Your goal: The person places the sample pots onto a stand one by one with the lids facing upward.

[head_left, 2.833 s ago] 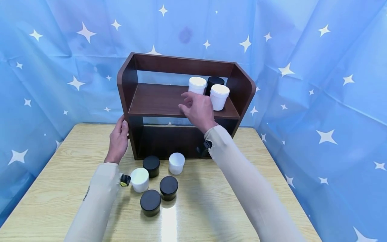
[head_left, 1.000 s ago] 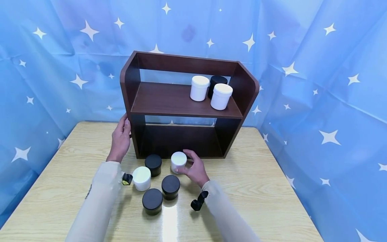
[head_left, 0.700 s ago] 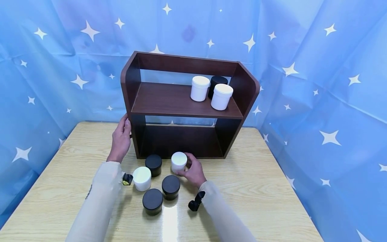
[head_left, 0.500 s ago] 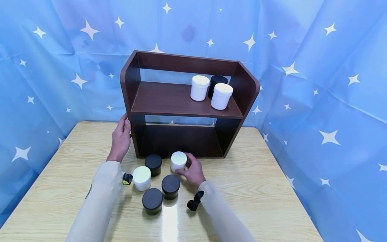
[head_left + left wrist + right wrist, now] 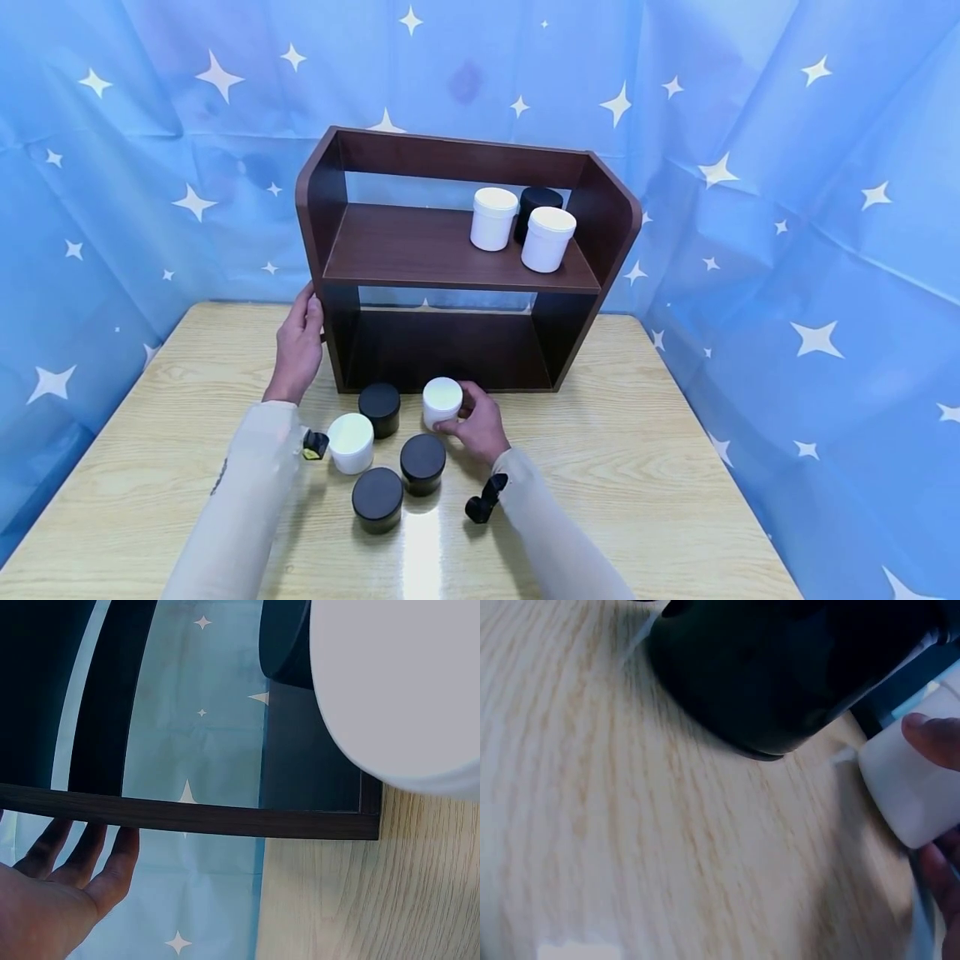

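Observation:
My right hand [image 5: 478, 423] holds a white lidded jar [image 5: 441, 402] on the table, just in front of the dark brown shelf unit [image 5: 420, 260]. In the right wrist view, the thumb lies on one side of that jar [image 5: 911, 776] and fingers on the other. My left hand [image 5: 297, 348] rests against the unit's left side; the left wrist view shows its fingers [image 5: 116, 862] nearly straight, tips at the panel's edge. On the upper shelf, at the right, two white jars [image 5: 492, 221] stand with a black jar [image 5: 537, 202] behind them.
Left of the held jar are three black jars [image 5: 378, 497] and another white jar [image 5: 351, 443], grouped on the wooden table [image 5: 615, 483]. A blue star-patterned curtain [image 5: 765, 217] surrounds the table at the back and sides.
My right hand has come down from beside the upper shelf's white jars to the table and closed on another white jar. The left hand stays at the unit's side.

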### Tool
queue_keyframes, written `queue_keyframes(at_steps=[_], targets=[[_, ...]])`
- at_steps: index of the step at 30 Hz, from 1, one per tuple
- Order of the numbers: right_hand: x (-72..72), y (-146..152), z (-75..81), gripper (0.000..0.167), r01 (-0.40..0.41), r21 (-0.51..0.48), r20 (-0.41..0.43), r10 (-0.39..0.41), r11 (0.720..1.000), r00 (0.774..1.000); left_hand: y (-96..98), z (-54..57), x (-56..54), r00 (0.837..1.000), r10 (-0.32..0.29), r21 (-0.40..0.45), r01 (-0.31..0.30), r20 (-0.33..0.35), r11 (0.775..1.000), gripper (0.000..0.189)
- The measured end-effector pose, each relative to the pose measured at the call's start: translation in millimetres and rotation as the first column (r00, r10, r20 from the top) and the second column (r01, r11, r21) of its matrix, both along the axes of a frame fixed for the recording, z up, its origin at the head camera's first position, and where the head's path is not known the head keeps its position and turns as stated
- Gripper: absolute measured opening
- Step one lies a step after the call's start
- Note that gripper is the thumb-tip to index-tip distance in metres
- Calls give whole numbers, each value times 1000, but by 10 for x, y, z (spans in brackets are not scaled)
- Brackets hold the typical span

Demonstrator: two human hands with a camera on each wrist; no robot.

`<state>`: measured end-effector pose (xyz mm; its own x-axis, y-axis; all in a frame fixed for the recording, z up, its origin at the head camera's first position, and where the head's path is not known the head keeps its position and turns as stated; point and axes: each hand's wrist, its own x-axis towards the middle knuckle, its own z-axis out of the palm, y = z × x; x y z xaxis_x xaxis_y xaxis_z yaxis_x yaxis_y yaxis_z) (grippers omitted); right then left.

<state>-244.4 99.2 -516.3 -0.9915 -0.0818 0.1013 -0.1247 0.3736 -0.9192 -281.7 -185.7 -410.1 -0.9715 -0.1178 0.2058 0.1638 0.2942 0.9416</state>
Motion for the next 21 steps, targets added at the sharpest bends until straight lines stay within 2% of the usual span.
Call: queue_keyframes(at_steps=[21], targets=[[-7, 173, 334, 66, -10, 29, -88, 13, 1000, 996, 7, -14, -23, 1000, 2, -2, -3, -15, 1000, 62]])
